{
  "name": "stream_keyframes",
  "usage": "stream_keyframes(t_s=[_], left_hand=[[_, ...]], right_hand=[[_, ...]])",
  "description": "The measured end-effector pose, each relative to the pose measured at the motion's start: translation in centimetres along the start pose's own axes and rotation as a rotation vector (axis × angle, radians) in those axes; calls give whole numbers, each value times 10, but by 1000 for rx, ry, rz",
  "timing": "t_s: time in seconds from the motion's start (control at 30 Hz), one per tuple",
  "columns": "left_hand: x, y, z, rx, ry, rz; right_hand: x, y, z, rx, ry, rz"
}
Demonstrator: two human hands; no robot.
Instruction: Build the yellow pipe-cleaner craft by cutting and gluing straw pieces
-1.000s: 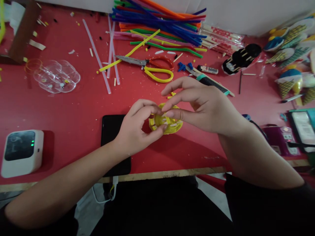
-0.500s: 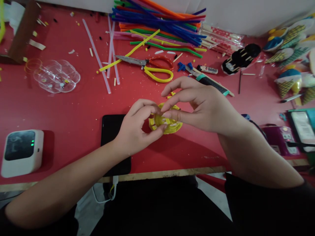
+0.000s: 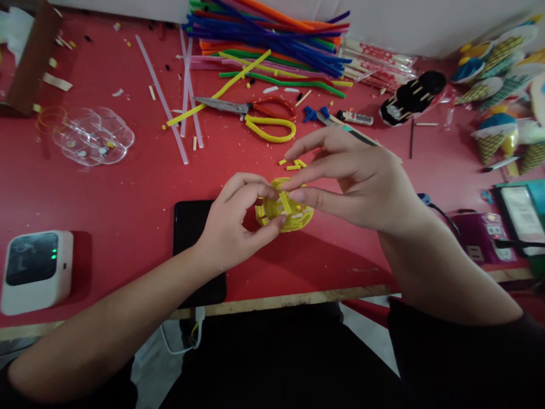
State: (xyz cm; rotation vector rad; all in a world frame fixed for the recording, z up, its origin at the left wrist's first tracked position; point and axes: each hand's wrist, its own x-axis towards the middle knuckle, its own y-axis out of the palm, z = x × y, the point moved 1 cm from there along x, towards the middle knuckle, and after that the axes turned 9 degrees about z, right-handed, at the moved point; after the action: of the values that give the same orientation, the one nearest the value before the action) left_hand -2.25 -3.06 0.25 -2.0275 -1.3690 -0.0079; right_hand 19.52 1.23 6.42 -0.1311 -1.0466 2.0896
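well, yellow piece (image 3: 293, 220) in left hand (image 3: 232, 220)

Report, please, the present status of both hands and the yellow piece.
Left hand holds round yellow piece. Right hand at it, fingertips close together. Yellow offcuts lie just beyond, seemingly not in the way.

Black fabric right sleeve (image 3: 451, 352), loose, ends near elbow; black fabric left sleeve (image 3: 113, 395) (partly cropped) matches. Left hand (image 3: 230, 224), right hand (image 3: 361, 182) bare. Black cloth garment (image 3: 272, 358) covers lap.
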Motion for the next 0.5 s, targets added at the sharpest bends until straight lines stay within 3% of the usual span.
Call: stream_keyframes(t_s=[0.5], left_hand=[[0, -2, -1, 62, -35, 15]], right_hand=[[-6, 8, 6, -31, 7, -1]])
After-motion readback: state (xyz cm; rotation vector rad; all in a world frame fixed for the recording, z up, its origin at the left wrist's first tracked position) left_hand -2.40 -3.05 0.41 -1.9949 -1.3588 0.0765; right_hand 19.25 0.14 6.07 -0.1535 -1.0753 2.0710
